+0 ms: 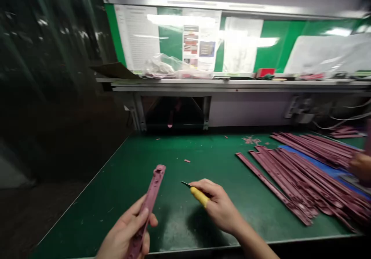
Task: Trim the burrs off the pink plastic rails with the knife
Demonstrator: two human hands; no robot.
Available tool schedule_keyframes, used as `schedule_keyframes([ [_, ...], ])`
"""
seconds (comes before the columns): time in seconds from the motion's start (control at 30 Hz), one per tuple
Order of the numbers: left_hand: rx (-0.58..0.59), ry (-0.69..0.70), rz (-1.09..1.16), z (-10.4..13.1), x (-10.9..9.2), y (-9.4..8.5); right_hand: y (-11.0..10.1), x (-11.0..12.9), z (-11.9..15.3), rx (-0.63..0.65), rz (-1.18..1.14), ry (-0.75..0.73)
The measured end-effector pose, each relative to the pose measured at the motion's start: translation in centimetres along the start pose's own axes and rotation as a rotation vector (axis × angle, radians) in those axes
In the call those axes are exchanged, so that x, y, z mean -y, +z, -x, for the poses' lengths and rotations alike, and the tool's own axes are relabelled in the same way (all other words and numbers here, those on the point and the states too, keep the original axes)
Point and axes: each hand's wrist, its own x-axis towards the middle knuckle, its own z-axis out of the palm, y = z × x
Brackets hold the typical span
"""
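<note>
pink all along, the strip [153, 191] slants upward to the left of the knife [186, 184], clamped between the thumb and fingers of our left hand [127, 225], while our right hand [220, 205] is closed around the knife; the two hands are apart, and the blade appears to touch nothing. something yellow [199, 197] shows just behind the blade, a handle or a thumb cover, we cannot tell which. we judge the step in hand to be trimming the strip, with the blade not yet on it; the next move would call for a firm left grip and a careful approach to the strip's edge, fingers off the blade's path. counting, we have one knife and one strip held. three lone scraps [187, 161] lie on the green tabletop [116, 197] beyond the knife; a scrap cluster [251, 140], beyond and to its right, is too small to count. well right of the knife lie many loose strips [290, 180], overlapping too much to number, and past them one co-worker's hand [361, 166], blurred.
</note>
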Motion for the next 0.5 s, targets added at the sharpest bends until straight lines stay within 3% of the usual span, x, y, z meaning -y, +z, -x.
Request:
schedule_keyframes([
  [0.1,0.051,-0.048,0.058,0.7,1.2,1.0,-0.7,1.5,1.2,-0.115,0.07,-0.091],
  [0.23,0.131,-0.101,0.052,0.9,2.6,1.8,-0.2,2.9,2.2,-0.259,0.239,-0.157],
  [0.5,0.15,-0.071,-0.061,0.9,3.7,1.8,-0.7,2.2,3.2,-0.269,0.374,-0.157],
])
